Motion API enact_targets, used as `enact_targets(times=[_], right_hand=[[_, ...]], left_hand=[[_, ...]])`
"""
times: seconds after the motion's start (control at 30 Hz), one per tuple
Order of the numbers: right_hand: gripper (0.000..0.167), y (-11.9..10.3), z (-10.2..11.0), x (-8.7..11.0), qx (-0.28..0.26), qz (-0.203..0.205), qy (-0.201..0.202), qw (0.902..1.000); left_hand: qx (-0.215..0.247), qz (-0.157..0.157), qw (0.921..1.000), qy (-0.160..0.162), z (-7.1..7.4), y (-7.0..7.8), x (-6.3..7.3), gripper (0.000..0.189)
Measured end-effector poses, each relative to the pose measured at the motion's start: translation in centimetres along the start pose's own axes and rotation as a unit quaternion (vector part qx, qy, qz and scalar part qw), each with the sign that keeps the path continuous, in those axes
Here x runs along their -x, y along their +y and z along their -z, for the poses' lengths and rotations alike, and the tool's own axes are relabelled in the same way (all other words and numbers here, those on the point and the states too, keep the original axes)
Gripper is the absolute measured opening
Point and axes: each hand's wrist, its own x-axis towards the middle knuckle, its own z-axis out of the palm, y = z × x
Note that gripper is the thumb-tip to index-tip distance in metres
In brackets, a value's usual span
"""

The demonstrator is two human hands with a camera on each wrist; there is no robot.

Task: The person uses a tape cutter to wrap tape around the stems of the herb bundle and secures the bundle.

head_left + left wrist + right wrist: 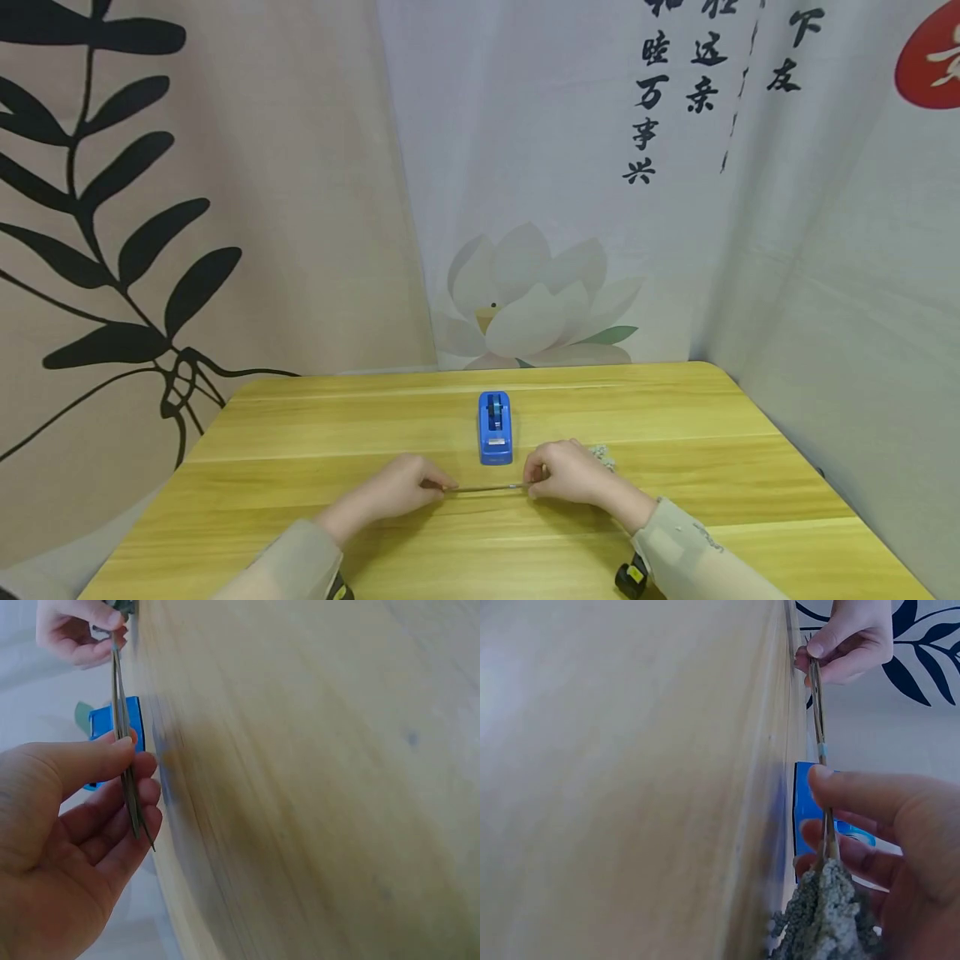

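Note:
A thin bunch of dried flowers (486, 488) is stretched level between the two hands, low over the table. My left hand (405, 487) pinches the lower stems between thumb and fingers; in the left wrist view the loose stem ends (133, 810) poke out past the fingers. My right hand (568, 472) pinches the stems just below the grey-green flower heads (826, 911). A pale bluish band (823, 749) circles the stems between the hands, close to the right thumb. Beyond the hands stands a blue tape dispenser (495, 450), touched by neither.
The wooden table (675, 408) reaches back to a printed cloth backdrop (300, 208) with a leafy plant, a lotus and writing. Another cloth (840, 292) hangs along the right side. Dark straps with small devices (632, 577) sit at the wrists.

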Motion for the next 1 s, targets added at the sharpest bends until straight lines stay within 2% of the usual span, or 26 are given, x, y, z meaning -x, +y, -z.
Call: enact_targets(times=[0.33,0.47,0.67,1.0], right_hand=[[0.012,0.17,-0.11,0.2,0.027,0.003,0.005,0.9996],[0.014,0.25,-0.23,0.23,0.036,0.009,0.007,0.9993],[0.014,0.4,-0.27,0.21,0.042,0.008,0.009,0.9991],[0.014,0.58,0.12,0.21,0.033,-0.005,0.005,0.9994]], left_hand=[[-0.027,-0.018,0.9994,0.006,-0.41,0.12,-0.21,0.018],[-0.033,-0.016,0.9993,0.003,-0.51,0.29,-0.14,0.018],[-0.022,-0.013,0.9997,0.003,-0.45,0.5,-0.05,0.017],[0.029,0.006,0.9995,-0.009,-0.37,0.4,-0.16,0.018]])
